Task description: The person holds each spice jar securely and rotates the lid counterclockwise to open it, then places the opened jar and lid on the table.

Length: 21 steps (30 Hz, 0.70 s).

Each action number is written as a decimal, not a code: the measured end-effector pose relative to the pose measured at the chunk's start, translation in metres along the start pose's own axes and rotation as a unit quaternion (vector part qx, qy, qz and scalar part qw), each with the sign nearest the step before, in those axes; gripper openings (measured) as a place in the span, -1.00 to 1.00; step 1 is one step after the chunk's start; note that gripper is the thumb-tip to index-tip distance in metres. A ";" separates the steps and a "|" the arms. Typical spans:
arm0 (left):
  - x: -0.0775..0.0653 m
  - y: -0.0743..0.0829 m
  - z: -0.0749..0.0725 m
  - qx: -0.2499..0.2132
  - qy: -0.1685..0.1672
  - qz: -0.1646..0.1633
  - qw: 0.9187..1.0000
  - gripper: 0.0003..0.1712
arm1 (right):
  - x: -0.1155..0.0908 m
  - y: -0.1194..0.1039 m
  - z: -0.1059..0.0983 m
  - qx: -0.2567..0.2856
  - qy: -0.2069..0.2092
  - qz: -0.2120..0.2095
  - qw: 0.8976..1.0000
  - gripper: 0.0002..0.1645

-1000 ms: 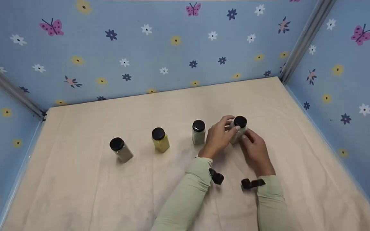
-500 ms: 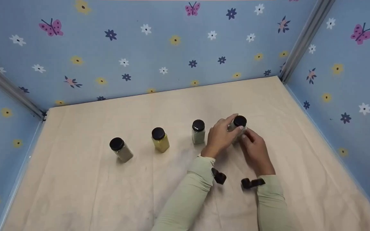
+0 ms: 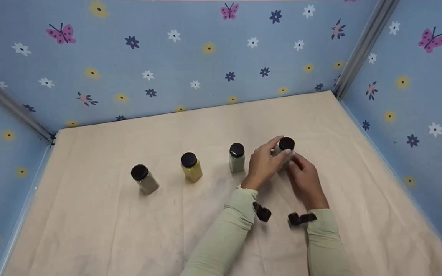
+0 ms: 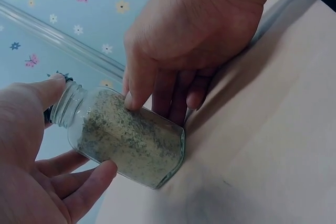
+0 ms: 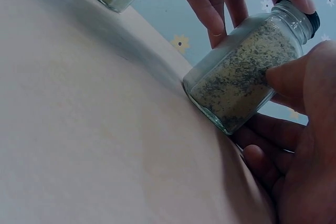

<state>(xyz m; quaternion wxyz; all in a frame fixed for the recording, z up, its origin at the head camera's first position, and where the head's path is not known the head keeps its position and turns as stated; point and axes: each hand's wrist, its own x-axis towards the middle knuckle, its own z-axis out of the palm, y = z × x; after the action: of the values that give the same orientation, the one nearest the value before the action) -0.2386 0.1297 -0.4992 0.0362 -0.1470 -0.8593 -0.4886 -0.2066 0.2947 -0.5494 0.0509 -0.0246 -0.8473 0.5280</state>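
A clear glass spice jar (image 4: 128, 135) holds pale seasoning flecked with dark green, and stands on the cloth at the right of the head view. My left hand (image 3: 263, 165) pinches its black cap (image 3: 286, 143) between thumb and index finger, the other fingers spread beside the glass. Bare screw threads (image 4: 71, 103) show on the neck below the cap. Lower down, my right hand (image 3: 308, 181) holds the jar's body, thumb on one side and fingers curled behind it.
To the left stand a jar with green contents (image 3: 237, 163), a yellow one (image 3: 193, 171) and a greyish-brown one (image 3: 149, 184), all black-capped. Beige cloth (image 3: 148, 237) covers the table. Blue patterned walls (image 3: 190, 61) enclose the back and sides.
My left hand has shifted slightly right and away from me, its index finger now farther along the cap's far side. My right hand and the other jars stay in place.
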 end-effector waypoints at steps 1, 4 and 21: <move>0.000 0.001 -0.001 -0.003 -0.001 -0.001 1.000 -0.40 | 0.000 -0.001 0.000 0.001 -0.002 0.004 1.000 -0.45; 0.000 0.002 -0.002 -0.014 -0.003 -0.004 1.000 -0.40 | 0.000 -0.002 0.001 0.003 -0.004 0.008 1.000 -0.44; -0.007 -0.003 -0.004 -0.128 -0.019 -0.042 0.991 -0.42 | 0.001 0.002 0.001 0.005 0.002 0.011 1.000 -0.44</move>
<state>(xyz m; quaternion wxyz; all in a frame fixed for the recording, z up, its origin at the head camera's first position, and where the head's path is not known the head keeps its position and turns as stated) -0.2334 0.1234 -0.5012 -0.0198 -0.1233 -0.7958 -0.5925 -0.2074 0.2950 -0.5510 0.0469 -0.0345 -0.8442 0.5328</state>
